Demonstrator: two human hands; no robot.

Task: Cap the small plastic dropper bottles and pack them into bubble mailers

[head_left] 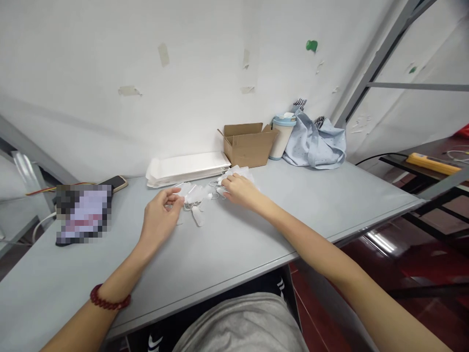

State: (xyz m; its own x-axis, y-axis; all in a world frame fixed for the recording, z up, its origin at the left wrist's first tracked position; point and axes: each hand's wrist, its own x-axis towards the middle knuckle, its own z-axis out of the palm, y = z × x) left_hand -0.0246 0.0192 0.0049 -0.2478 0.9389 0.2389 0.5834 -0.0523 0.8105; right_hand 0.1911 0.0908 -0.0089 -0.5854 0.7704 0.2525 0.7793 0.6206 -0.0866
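Several small white and translucent pieces with thin looped cords (198,193) lie in a loose pile on the grey table (220,254). My left hand (163,215) is at the left side of this pile, thumb and fingers closed in a pinch against the translucent pieces. What exactly is between those fingertips is too small to make out. Reaching over the right side of the pile, my right hand (240,189) has its fingers curled down on a small white piece (220,181). A single flat white piece (197,216) lies nearer to me, between the hands.
Behind the pile lies a stack of white flat sheets or envelopes (186,166). An open cardboard box (251,146), a lidded cup (283,137) and a light-blue cloth bag (317,142) stand along the wall. A phone (119,183) and a blurred-out item (86,212) are at left.
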